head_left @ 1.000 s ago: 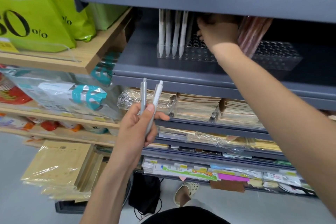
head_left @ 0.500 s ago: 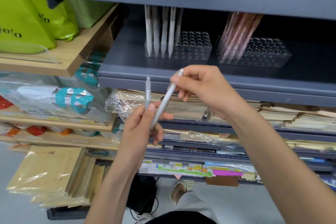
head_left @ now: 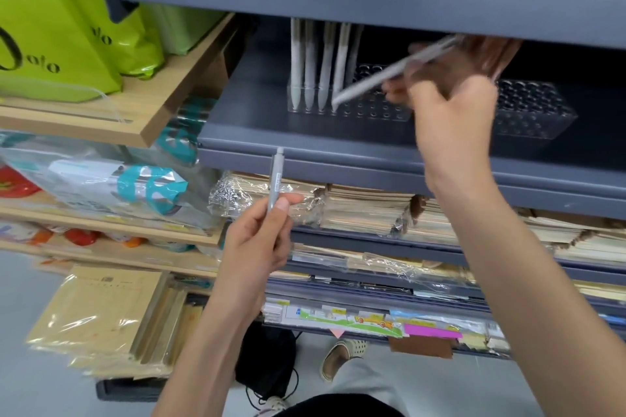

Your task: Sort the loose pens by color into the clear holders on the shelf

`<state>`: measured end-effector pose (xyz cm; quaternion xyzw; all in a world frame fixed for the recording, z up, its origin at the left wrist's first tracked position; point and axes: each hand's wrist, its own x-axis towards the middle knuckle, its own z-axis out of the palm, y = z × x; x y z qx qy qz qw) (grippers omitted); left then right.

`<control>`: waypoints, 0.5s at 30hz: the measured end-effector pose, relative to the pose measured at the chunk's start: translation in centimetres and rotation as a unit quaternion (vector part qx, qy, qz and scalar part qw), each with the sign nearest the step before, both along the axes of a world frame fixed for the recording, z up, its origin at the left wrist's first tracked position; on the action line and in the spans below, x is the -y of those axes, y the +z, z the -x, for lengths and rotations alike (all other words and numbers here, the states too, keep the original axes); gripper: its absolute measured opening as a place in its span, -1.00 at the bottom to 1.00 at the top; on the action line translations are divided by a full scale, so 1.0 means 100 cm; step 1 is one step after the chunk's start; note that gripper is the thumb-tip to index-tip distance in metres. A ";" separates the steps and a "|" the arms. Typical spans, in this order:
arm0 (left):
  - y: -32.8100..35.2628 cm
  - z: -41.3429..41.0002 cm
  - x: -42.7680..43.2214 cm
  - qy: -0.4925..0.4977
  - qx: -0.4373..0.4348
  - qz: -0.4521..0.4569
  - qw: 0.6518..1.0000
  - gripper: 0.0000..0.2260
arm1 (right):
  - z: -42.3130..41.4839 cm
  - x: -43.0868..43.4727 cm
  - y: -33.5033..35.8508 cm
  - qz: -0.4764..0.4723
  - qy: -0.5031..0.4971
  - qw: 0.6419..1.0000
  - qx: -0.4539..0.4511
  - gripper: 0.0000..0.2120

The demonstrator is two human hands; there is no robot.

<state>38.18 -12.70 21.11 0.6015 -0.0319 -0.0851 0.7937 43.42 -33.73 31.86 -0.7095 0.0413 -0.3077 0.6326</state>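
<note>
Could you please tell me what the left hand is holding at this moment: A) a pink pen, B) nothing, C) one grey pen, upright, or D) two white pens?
C: the left hand grips a single grey pen upright, while the white pen is in the right hand near the clear holder.

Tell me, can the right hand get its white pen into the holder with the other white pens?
Probably yes. The right hand holds the white pen tilted, its tip at the clear holder beside the standing white pens. Nothing blocks it, though the shelf above sits low.
</note>
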 end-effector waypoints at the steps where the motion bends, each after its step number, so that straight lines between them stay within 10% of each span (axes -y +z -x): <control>1: 0.000 -0.001 -0.001 0.003 -0.006 0.004 1.000 -0.72 | -0.007 0.002 0.005 0.006 -0.030 0.999 0.017 -0.81; 15: -0.006 -0.012 -0.021 0.032 -0.004 -0.010 0.999 -0.69 | -0.079 0.004 0.017 0.389 -0.089 0.905 -0.144 -0.68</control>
